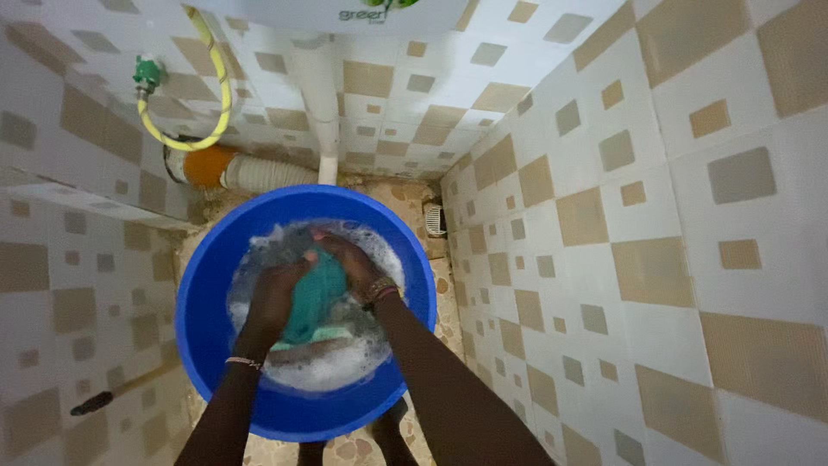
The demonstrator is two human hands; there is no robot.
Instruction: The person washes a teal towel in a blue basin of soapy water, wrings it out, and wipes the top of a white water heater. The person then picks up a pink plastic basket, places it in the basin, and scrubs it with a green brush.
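A round blue plastic basin [203,302] sits on the pebble-patterned floor, filled with soapy, foamy water [328,367]. Both hands are in the basin, gripping a teal cloth [315,293] bunched between them. My left hand [278,289] clutches the cloth's left side; a thin bracelet circles that wrist. My right hand [349,263] presses the cloth from the right, with beaded bracelets on its wrist. The cloth's lower end trails into the foam.
Tiled walls with beige and grey squares close in on the left, back and right. A white pipe [323,112], a yellow hose [220,95] with a green tap [148,76] and an orange-white corrugated pipe [241,170] are behind the basin. A floor drain [435,220] lies at the right. A dark handle [103,399] rests at the left.
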